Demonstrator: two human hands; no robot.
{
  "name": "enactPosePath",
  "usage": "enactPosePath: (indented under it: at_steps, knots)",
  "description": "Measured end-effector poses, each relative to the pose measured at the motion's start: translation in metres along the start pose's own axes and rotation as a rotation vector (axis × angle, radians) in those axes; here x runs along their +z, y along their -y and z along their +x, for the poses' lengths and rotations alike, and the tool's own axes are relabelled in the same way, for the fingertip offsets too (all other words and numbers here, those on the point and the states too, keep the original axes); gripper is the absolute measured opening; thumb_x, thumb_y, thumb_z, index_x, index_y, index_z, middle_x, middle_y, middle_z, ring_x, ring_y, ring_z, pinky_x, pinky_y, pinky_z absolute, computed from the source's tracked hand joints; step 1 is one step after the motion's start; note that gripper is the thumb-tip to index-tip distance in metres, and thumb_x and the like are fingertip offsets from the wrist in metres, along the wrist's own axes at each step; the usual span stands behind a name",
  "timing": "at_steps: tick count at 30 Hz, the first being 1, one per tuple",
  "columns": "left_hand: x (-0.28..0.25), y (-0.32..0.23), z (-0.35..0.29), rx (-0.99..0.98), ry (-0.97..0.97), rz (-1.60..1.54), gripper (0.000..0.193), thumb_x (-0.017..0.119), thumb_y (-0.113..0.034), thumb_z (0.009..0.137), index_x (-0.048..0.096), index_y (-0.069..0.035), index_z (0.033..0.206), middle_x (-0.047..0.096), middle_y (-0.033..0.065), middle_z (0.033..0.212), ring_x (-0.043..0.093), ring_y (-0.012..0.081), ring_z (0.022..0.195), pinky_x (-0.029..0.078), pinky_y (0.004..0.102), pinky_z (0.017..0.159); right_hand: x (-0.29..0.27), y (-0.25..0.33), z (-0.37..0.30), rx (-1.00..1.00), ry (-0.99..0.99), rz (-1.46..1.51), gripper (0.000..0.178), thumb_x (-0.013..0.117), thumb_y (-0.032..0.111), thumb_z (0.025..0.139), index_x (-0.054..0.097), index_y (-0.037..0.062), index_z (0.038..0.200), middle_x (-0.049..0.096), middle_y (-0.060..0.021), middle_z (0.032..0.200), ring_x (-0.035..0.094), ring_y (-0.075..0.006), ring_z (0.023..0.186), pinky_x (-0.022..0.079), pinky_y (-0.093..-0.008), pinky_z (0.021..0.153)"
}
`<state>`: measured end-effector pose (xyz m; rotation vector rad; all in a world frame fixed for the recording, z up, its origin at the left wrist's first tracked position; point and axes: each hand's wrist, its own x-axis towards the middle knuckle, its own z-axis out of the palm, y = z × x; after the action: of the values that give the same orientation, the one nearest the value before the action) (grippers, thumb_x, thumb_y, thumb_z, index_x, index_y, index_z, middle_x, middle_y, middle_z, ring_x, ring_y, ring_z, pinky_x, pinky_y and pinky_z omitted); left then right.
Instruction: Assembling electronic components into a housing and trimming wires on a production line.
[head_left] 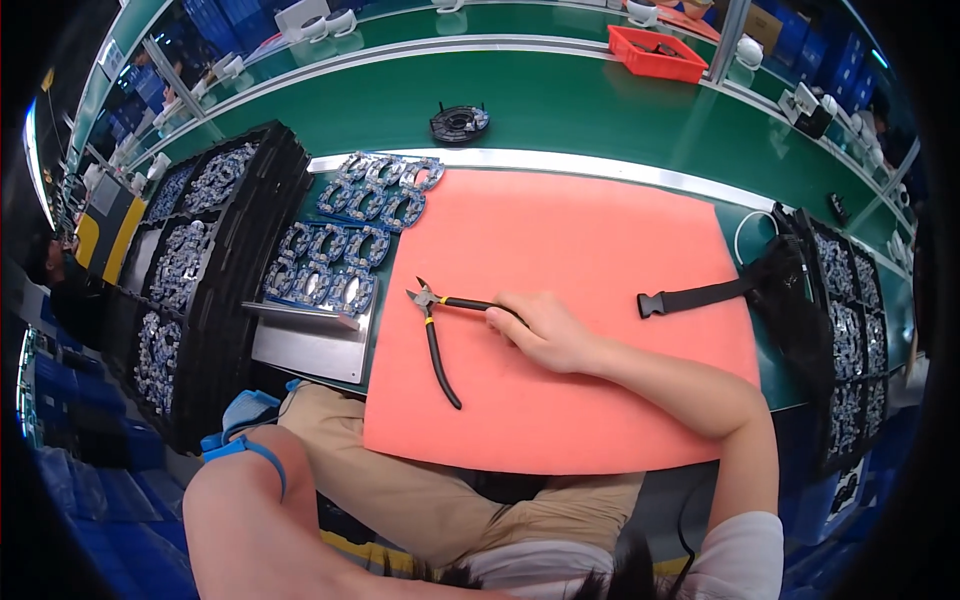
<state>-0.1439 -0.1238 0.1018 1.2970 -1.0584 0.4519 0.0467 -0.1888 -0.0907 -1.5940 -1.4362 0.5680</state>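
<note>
Loosely, the right hand (545, 330) closes around just one black handle of the side cutters (425, 299), which lie towards the left part of the pink foam mat (570, 425). Their other handle splays out towards the lower edge of the mat, outside the fingers, and the cutting tips stand apart. Held by one handle like this, the tool could pivot or slip if it were lifted quickly, since nothing steadies the free side. A careless swing to the left could bring the bare tips against the blue circuit boards (325, 262) grouped near the mat's left edge, and I judge that a knock there might scratch parts or push boards out of their rows. Some of them sit by the metal stand (310, 345), so a shove could also tip one off its edge. On the other side, the black buckled strap (700, 297) reaches across the mat; a sleeve or forearm drawn back over it could drag it along. As for the left hand (292, 455), it is low beside the lap, beyond a blue wristband (247, 450); its fingers are hidden, so I cannot tell whether it grips anything.
</note>
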Motion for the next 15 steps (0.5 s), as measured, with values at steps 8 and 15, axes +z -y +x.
enactPosePath:
  at_steps: [8,15]
  knots:
    - [-0.017,-0.030,-0.002,-0.041,0.230,0.008,0.026,0.047,-0.017,0.097,0.060,-0.012,0.119,0.063,-0.0006,0.123,0.052,0.0098,0.123,0.037,0.0587,0.096,-0.008,0.008,-0.001,-0.001,0.047,-0.144,0.031,0.044,0.025,0.098,0.059,-0.0014,0.089,0.062,-0.0147,0.071,0.062,-0.0307,0.065,0.047,-0.0386,0.063]
    - [-0.041,-0.053,0.021,-0.091,0.250,-0.146,0.024,0.051,-0.007,0.088,0.070,-0.016,0.099,0.061,-0.0165,0.121,0.040,-0.0019,0.128,0.042,0.0422,0.092,-0.004,0.011,0.002,-0.065,0.037,-0.108,0.033,0.045,0.027,0.097,0.056,-0.0010,0.084,0.057,-0.0218,0.068,0.058,-0.0403,0.064,0.044,-0.0474,0.061]
